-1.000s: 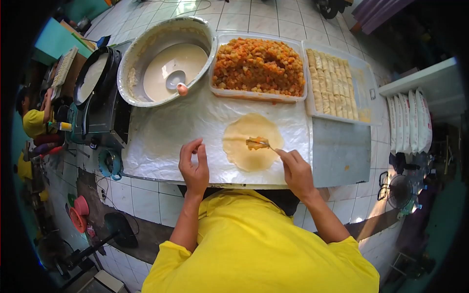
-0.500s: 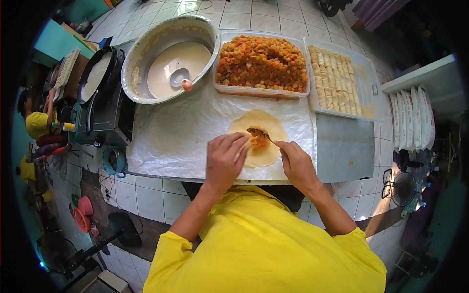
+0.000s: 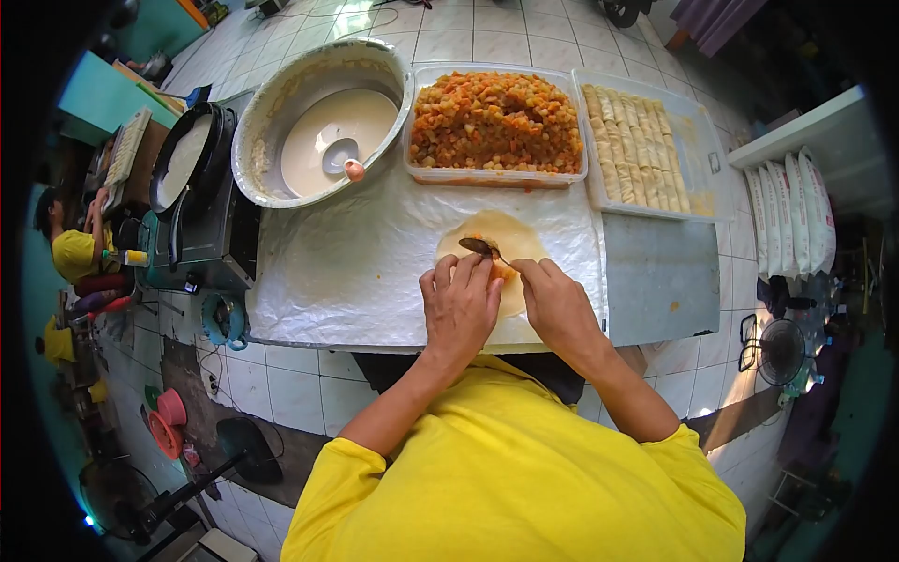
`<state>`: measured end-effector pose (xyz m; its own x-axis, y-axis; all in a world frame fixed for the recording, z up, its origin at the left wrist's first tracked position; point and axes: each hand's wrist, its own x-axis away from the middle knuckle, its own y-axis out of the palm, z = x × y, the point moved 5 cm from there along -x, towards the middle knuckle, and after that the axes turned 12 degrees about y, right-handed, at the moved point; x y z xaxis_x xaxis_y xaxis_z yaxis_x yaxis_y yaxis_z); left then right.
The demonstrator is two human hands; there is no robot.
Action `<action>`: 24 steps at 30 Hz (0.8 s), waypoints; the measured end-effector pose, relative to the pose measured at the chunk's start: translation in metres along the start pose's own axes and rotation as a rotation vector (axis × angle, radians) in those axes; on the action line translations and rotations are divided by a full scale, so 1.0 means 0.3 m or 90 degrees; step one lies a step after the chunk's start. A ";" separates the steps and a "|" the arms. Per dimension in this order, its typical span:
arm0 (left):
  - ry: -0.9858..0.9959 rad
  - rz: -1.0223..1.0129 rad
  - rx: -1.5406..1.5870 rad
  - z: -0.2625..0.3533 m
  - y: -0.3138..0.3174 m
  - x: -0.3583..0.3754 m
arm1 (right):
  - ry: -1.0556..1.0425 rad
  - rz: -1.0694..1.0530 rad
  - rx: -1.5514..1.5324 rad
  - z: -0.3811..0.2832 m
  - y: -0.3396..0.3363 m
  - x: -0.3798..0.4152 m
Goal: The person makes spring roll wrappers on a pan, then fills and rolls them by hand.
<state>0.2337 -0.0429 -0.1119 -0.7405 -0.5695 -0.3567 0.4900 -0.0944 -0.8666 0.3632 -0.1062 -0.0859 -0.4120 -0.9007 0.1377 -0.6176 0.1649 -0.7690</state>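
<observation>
A round pale wrapper (image 3: 513, 236) lies flat on the white-covered table, with orange and yellow diced filling (image 3: 507, 272) on its middle. My right hand (image 3: 562, 304) pinches the handle of a metal spoon (image 3: 475, 246). The spoon's dark bowl tilts over the wrapper, with bits of filling beside it. Over the wrapper's left and near part rests my left hand (image 3: 462, 304), fingers extended and slightly bent, fingertips beside the filling. Both hands hide the wrapper's near edge and part of the filling.
Behind the wrapper stand a plastic tub (image 3: 501, 176) of diced filling and a tray (image 3: 700, 140) of rolled wrappers. A large pot (image 3: 257, 122) of batter holds a ladle (image 3: 341, 155). At left are a pan (image 3: 169, 173) on a stove and a person (image 3: 77, 251) in yellow.
My left hand has moved right and closer to the filling. The spoon has shifted left and its bowl has tipped. My right hand has come slightly left, nearer the wrapper's middle.
</observation>
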 end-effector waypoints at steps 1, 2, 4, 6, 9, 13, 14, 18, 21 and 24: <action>0.002 -0.002 0.000 -0.004 -0.003 0.004 | 0.004 -0.004 0.031 -0.002 0.000 0.001; 0.001 -0.007 0.000 -0.012 -0.008 0.009 | 0.008 -0.007 0.063 -0.003 -0.004 0.000; 0.003 -0.012 -0.002 -0.031 -0.018 0.017 | -0.002 0.003 0.060 -0.004 -0.032 -0.007; 0.007 -0.007 -0.013 -0.054 -0.034 0.023 | -0.016 0.014 0.058 -0.015 -0.078 -0.027; 0.006 0.016 0.020 -0.081 -0.058 0.029 | -0.066 0.153 0.101 -0.037 -0.210 -0.080; 0.025 0.024 0.062 -0.095 -0.060 0.016 | -0.007 0.208 0.223 -0.002 -0.326 -0.229; -0.005 0.016 0.095 -0.104 -0.047 0.013 | 0.017 0.210 0.287 0.020 -0.330 -0.273; -0.057 -0.008 0.171 -0.129 -0.008 0.022 | -0.030 0.168 0.342 0.095 -0.266 -0.407; -0.061 -0.015 0.133 -0.145 0.003 0.047 | -0.099 0.235 0.366 0.066 -0.257 -0.404; -0.039 0.003 0.091 -0.146 0.001 0.064 | -0.242 0.411 0.306 0.007 -0.253 -0.272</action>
<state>0.1995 -0.0180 -0.1344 -0.7108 -0.6185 -0.3349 0.5569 -0.2042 -0.8051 0.4450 -0.0461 -0.0400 -0.2795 -0.7775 -0.5634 0.0413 0.5765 -0.8160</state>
